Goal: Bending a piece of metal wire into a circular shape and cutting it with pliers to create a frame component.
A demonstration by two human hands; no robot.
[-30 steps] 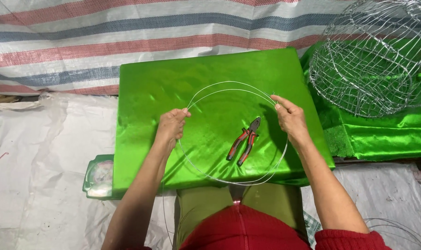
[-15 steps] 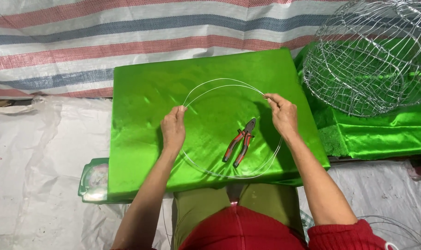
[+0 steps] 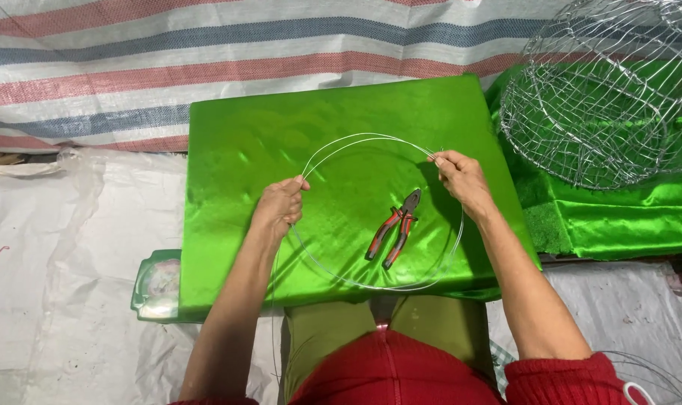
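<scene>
We see a thin wire hoop (image 3: pixel 371 286) lying in doubled loops over the green cloth-covered table (image 3: pixel 236 150). The left hand (image 3: pixel 281 204) is pinched closed on the hoop's left side, thumb and fingers together around the wire. The right hand (image 3: pixel 461 178) is likewise closed on the wire at the hoop's upper right, where the strands meet. Inside the hoop, closer to its right side, a pair of red-and-black pliers (image 3: pixel 395 228) rests on the green cloth, handles pointing toward the person, touched by neither hand. Beyond the hoop's right side, well apart from it, a domed wire basket frame (image 3: pixel 611 97) sits on more green cloth. Behind the table, beyond the hoop, a striped tarp (image 3: pixel 206 52) stretches across. Below the hoop's left side, a green tray (image 3: pixel 147 289) peeks out from under the table's edge.
</scene>
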